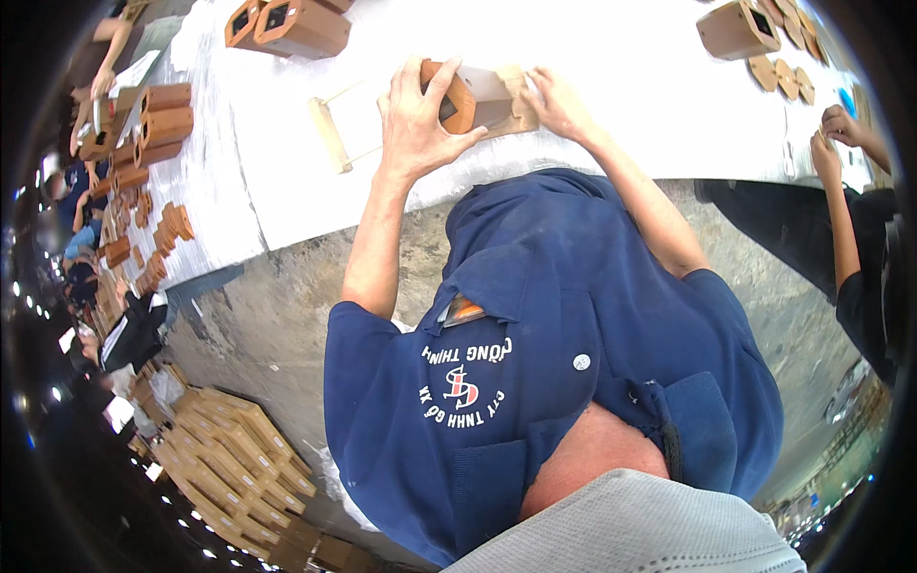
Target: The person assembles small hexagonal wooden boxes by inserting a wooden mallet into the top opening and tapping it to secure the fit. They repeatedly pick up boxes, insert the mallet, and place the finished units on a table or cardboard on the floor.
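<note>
Left hand (417, 119) clasps the orange-brown wooden box (465, 95), fingers curled over its open end. Right hand (557, 103) presses flat on the pale board (516, 110) under the box's far end, gripping nothing (fingers spread). Box sits near the table's (621, 57) near edge. A wooden frame (334, 134) lies just left. More boxes (296, 24) stand at the far edge; a co-worker's hands (836, 138) work at the right edge.

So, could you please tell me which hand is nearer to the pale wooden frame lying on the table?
Left. The left hand grips the orange-brown wooden box right beside the frame; the right hand is beyond the box.
</note>
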The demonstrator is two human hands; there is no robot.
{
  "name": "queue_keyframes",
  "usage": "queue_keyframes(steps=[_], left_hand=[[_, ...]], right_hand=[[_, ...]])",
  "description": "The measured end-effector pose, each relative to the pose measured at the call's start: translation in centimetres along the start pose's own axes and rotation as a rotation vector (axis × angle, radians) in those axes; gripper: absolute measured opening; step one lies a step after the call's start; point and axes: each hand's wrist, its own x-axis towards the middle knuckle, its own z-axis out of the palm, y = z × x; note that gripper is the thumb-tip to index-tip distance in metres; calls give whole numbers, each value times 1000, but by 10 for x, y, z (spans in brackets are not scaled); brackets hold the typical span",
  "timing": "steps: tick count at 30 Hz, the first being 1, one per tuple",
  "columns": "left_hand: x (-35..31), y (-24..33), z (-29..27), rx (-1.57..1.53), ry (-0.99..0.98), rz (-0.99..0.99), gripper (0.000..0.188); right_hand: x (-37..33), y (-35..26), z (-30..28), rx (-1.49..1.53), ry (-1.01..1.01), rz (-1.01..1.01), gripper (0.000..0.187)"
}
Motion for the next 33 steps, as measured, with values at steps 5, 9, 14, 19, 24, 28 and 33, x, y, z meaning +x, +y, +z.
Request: queue_keyframes(steps=[5, 9, 14, 19, 24, 28, 33], left_hand=[[27, 16, 1, 157, -237, 43, 95], [37, 25, -2, 272, -389, 79, 94], [43, 18, 7, 200, -379, 177, 94], [46, 6, 11, 69, -329, 209, 91], [40, 13, 21, 38, -221, 142, 89], [39, -1, 21, -28, -218, 267, 87], [43, 1, 22, 5, -247, 252, 86]], right_hand=[[-37, 4, 21, -431, -25, -130, 67], [-38, 12, 17, -419, -78, -68, 69], [-47, 21, 20, -372, -26, -97, 67], [-57, 27, 15, -199, 1, -90, 66], [-57, 20, 30, -338, 53, -193, 61], [-54, 20, 32, -394, 57, -193, 51], [-54, 23, 38, -359, 158, -203, 37]])
